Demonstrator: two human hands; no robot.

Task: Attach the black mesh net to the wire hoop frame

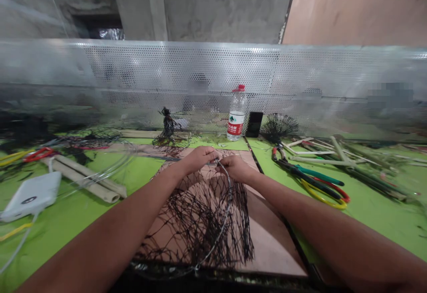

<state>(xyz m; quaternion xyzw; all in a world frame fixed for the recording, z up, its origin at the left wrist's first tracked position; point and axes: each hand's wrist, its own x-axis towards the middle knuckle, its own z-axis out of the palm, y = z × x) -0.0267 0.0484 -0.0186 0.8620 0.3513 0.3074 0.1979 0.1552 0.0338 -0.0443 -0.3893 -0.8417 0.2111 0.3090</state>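
A black mesh net (191, 215) spreads over a pinkish-brown board (276, 239) in front of me. A grey twisted wire (220, 233) curves across the net from the board's near edge up to my fingers. My left hand (201, 158) is closed, its thumb and fingertips pinching the wire's upper end beside the net's top edge. Close against it, my right hand (236, 168) is closed too, pinching the same stretch of wire from the right. The fingertips hide the exact spot where wire and net meet.
Pliers (283, 161) and other coloured-handle tools lie right, by thin green strips (340, 150). A water bottle (236, 115) and dark phone (254, 124) stand before the perforated metal screen (200, 61). Bamboo pieces (90, 179) and a white power bank (31, 195) lie left.
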